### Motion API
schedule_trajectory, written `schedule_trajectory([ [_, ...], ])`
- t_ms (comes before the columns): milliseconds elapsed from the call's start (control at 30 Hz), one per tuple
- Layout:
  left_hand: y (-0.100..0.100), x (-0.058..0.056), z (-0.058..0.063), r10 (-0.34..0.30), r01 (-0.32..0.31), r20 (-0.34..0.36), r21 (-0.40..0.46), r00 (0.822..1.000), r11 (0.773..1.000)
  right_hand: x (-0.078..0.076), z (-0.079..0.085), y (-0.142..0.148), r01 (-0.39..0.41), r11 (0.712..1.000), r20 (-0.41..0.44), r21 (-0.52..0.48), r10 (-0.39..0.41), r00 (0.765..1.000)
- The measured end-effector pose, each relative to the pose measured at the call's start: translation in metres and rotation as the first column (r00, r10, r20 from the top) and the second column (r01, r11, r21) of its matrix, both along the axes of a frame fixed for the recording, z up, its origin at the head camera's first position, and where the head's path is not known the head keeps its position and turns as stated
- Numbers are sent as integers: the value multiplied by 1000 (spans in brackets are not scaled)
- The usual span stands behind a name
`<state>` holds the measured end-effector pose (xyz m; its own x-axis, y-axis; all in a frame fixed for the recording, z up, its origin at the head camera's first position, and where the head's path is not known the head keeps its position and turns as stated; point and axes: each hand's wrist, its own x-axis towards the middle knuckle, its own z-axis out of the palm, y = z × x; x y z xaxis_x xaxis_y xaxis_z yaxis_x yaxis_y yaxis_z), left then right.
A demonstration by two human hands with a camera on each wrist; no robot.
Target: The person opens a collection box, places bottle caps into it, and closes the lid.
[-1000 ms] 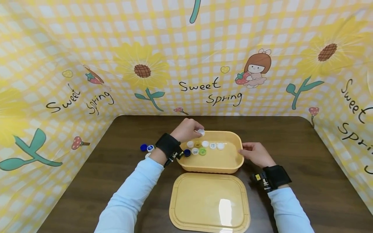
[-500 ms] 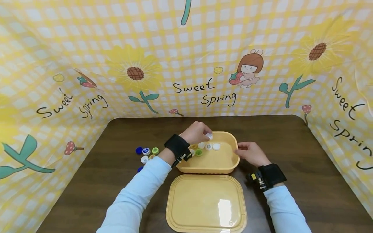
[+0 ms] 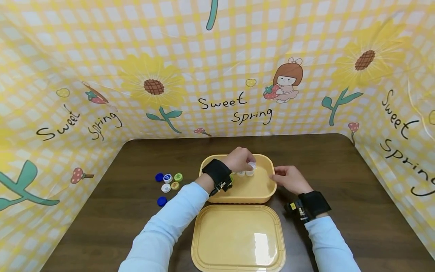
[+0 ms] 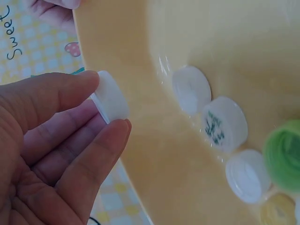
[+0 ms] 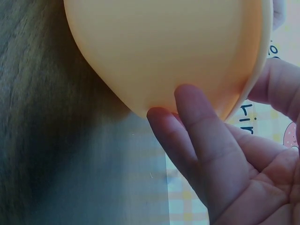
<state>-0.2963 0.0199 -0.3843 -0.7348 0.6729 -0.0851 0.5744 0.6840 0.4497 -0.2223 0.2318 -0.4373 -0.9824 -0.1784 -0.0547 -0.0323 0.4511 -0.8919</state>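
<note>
Near the middle of the frame, on a dark wooden counter (image 3: 112,223), I see a person's two hands at a yellow tray (image 3: 255,190). The left hand (image 3: 239,160) pinches a white cap (image 4: 111,98) between thumb and finger, over the upper part of the tray, while the right hand (image 3: 293,179) grips the tray's right end — thumb over the rim, fingers against the outer wall. Inside, as the left wrist view shows, sit more white caps (image 4: 191,89), one bearing dark green print, beside a green cap (image 4: 285,157) and a yellowish cap (image 4: 278,210). Left of centre — well apart from the hands — lie six loose caps (image 3: 165,187): blue, white, green and tan. Below the tray, at bottom centre, rests a flat yellow lid (image 3: 234,238).
</note>
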Motion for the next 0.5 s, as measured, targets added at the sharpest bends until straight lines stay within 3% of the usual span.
schedule_trajectory([
  [500,29,-12,-28,-27,27,8,-78,1000,997,1,0,1,-10,1000,-7,-28,10,1000],
])
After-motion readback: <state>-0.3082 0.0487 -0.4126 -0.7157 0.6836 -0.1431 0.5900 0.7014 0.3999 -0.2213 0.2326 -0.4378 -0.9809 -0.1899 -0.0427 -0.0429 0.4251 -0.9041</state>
